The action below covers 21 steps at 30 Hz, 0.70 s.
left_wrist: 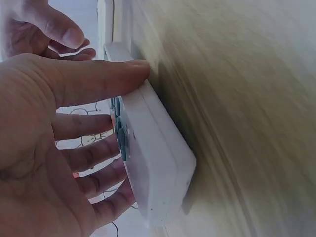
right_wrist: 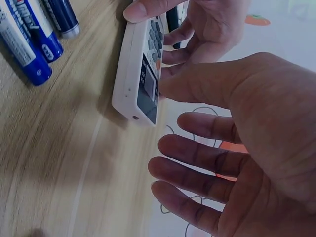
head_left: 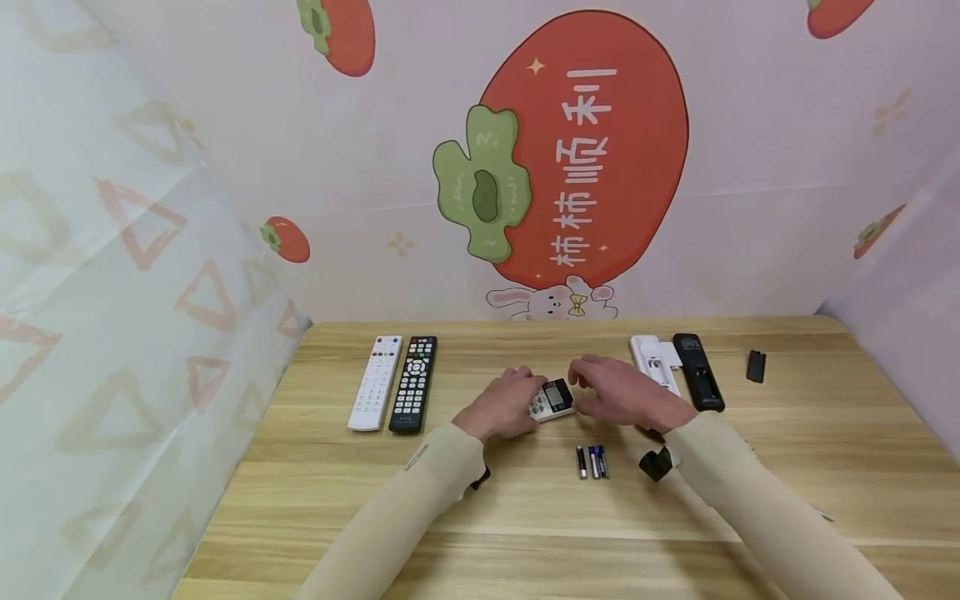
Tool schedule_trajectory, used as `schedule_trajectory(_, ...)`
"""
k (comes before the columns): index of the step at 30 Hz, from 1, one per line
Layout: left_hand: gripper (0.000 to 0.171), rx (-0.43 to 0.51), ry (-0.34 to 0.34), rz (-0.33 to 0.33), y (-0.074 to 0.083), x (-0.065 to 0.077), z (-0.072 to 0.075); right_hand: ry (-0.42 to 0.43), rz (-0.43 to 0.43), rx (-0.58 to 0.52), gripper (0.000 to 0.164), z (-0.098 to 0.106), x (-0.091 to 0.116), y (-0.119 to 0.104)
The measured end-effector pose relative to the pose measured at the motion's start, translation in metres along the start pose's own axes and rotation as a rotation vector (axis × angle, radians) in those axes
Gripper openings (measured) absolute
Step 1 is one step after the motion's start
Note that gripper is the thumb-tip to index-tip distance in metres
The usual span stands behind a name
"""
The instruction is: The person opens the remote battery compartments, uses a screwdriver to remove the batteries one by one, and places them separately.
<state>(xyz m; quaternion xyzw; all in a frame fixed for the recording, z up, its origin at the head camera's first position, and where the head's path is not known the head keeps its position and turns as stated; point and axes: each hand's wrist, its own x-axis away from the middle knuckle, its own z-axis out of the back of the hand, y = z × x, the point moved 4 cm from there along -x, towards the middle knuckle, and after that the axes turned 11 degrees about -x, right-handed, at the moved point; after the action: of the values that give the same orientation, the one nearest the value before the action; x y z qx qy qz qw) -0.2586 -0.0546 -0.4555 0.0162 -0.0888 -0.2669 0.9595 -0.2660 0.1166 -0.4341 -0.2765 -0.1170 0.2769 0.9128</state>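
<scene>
Left hand (head_left: 507, 404) is gripping remote (head_left: 555, 398) on wood-grain table (head_left: 510, 537); right hand (head_left: 621, 390) is extending relaxed fingers at right. Printed wall (head_left: 360, 167) is bordering far edge.

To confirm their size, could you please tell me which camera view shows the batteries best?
The right wrist view: the batteries lie close enough to read AAA on one, though the frame crops them. The head view shows all three whole but small; the left wrist view, aimed at the white remote control, shows none.
</scene>
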Motion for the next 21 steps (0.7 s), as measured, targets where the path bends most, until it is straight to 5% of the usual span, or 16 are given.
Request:
schedule_trajectory(8, 0.062, -0.006, -0.01, -0.058, 0.011, -0.011, -0.002, -0.019, -0.056, 0.061, 0.05, 0.001, 0.003, 0.006)
schedule_trajectory(21, 0.056, -0.01, -0.006, -0.108, 0.022, -0.021, -0.002, -0.05, -0.063, 0.092, 0.057, -0.002, 0.002, 0.013)
